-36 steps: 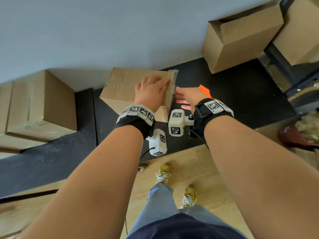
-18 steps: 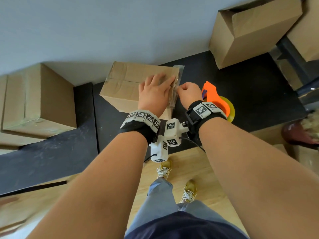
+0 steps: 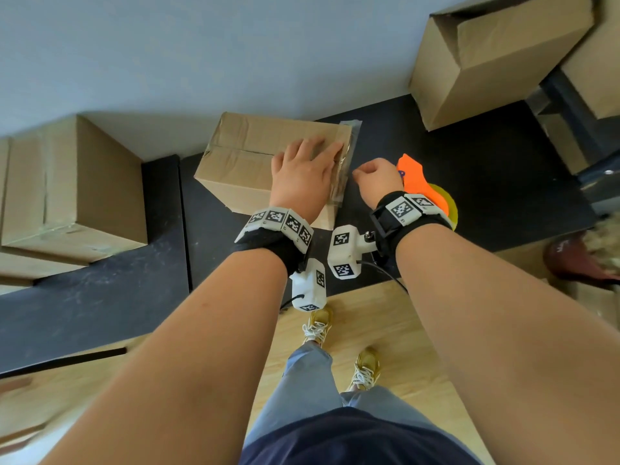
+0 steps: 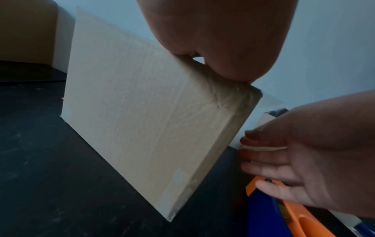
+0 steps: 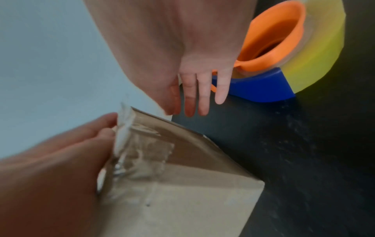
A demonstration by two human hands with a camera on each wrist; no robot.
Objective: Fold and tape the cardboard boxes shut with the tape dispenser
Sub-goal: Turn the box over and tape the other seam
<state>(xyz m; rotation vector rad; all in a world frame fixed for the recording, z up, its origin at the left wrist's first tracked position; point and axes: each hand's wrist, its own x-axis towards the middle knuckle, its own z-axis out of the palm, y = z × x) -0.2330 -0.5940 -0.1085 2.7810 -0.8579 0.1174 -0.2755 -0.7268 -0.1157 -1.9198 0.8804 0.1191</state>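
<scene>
A closed cardboard box [image 3: 255,152] stands on the black mat [image 3: 486,169] against the wall. My left hand [image 3: 315,156] lies flat on its top by the right edge, fingers straight and pressing down wrinkled clear tape [image 3: 344,169] that wraps over that edge. My right hand [image 3: 365,172] hangs just right of the box, fingers straight and pointing down, holding nothing. The right wrist view shows those fingers [image 5: 202,96] apart from the taped corner [image 5: 142,144]. The orange and blue tape dispenser [image 3: 421,186] with its yellowish roll [image 5: 316,48] lies behind my right hand.
An open cardboard box [image 3: 496,58] sits at the back right, with more boxes beside it. A closed box [image 3: 67,182] stands at the left. Wooden floor [image 3: 385,313] and my shoes are below. A dark red object [image 3: 577,260] lies at the right edge.
My right hand went to the taped right edge of the box, then drew back slightly to the right. My left hand stayed flat on the box top.
</scene>
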